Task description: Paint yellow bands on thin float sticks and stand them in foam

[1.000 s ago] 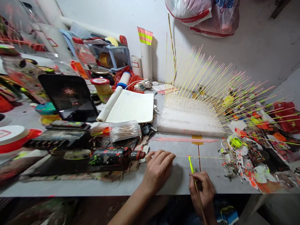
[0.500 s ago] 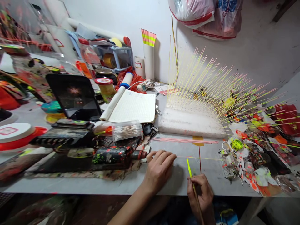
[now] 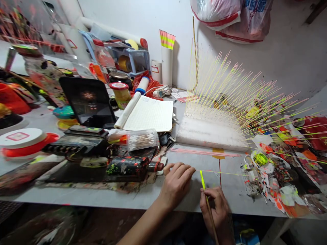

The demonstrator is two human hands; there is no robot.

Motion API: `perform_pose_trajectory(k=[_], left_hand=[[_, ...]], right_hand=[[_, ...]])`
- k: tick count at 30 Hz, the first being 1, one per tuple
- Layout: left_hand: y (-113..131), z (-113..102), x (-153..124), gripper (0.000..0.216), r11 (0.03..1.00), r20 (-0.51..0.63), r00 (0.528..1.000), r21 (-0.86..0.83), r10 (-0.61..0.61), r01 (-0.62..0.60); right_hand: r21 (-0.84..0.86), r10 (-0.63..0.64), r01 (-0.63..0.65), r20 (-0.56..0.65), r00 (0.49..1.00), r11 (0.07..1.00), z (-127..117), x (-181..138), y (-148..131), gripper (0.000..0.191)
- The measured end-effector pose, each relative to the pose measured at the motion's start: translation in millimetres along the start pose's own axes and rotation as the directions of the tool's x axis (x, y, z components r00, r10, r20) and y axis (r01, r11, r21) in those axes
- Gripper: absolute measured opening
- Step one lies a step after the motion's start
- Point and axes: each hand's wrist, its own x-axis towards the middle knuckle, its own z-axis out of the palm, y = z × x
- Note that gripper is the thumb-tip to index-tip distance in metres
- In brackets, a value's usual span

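Head view: the tabletop [image 3: 143, 200] is seen from above, and both hands are seen at its near edge.

Left hand: the left hand [image 3: 176, 183] is laid on the tabletop with its fingers [image 3: 178, 169] partly curled. A thin stem [image 3: 219, 172] is seen running rightward from beneath them. Whether it is gripped or only pressed down cannot be told.

Right hand: the right hand [image 3: 216, 211] is closed around a thin rod [image 3: 203, 182], possibly a paintbrush. Its neon yellow tip is held just beside the thin stem; contact cannot be confirmed.

Stems: many slim stems [image 3: 217, 81] are fixed in a white foam block [image 3: 209, 134], fanned out, apparently so that their painted tips are kept apart. Several pink stems [image 3: 204, 152] are laid flat on the tabletop, in front of the block.

Markings: a yellow tape patch [image 3: 218, 153] and a red line [image 3: 220, 173] are marked on the tabletop, apparently as alignment guides.

Labels: blue lettering is seen on a hanging plastic bag [image 3: 255, 20] but is not legible. A red-outlined label on a white lid [image 3: 17, 136] cannot be read. A grid-ruled notebook [image 3: 148, 117] is held open, with no legible writing.
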Motion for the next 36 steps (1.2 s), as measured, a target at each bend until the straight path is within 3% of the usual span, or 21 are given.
perform_pose_trajectory(k=[17, 23, 30, 36], left_hand=[[-1.1, 0.3, -1.7, 0.022, 1.0, -0.001, 1.0, -0.002, 0.01, -0.01], [-2.7, -1.0, -1.0, 0.022, 1.0, 0.008, 1.0, 0.006, 0.003, -0.003], [-18.5, -17.0, -3.7, 0.019, 0.995, 0.065, 0.996, 0.073, 0.057, -0.062], [-27.5, -20.6, -8.7, 0.02, 0.99, 0.024, 0.995, 0.105, 0.095, -0.097]], right_hand=[[-0.015, 0.088, -0.089, -0.024, 0.996, 0.996, -4.6, -11.0, 7.3, 0.007], [0.044, 0.034, -0.033, -0.012, 0.999, 0.998, -5.8, -10.5, 4.2, 0.013], [0.066, -0.013, 0.012, 0.011, 1.0, 0.998, 6.0, -6.8, -6.8, 0.013], [0.04, -0.003, 0.003, 0.005, 1.0, 0.999, 17.6, -2.3, -13.5, 0.012]])
